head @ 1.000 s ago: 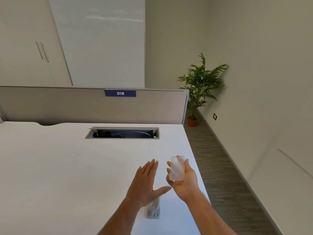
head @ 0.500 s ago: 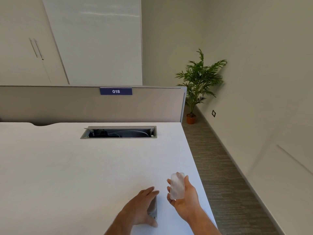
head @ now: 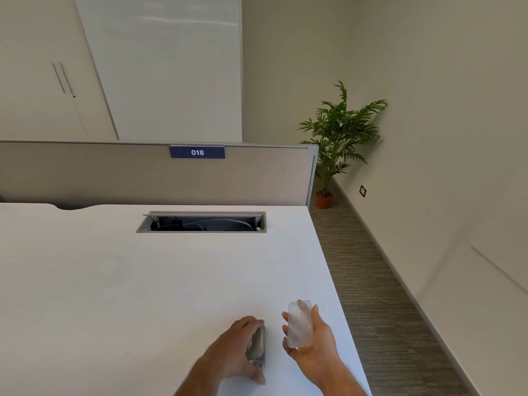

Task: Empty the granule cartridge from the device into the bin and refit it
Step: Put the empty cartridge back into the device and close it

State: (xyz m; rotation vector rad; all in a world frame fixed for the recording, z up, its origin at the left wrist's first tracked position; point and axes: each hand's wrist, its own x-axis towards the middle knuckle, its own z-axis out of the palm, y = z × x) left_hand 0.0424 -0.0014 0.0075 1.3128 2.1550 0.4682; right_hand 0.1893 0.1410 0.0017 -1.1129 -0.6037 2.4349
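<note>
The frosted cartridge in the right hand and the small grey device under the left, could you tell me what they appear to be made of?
Frosted translucent rectangular cartridge: probably matte plastic, since the fingers behind it show through blurred. Small grey device: likely smooth plastic, possibly metal, with a soft satin sheen along its rounded top; the left hand covers much of it.

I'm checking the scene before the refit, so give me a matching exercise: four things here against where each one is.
Things:
1. cartridge
2. device
3. potted plant
4. label 018

Places:
A. on the desk divider
B. on the floor in the room's corner
C. held up in the right hand
D. on the desk under the left hand

Pairs: 1-C, 2-D, 3-B, 4-A
</note>
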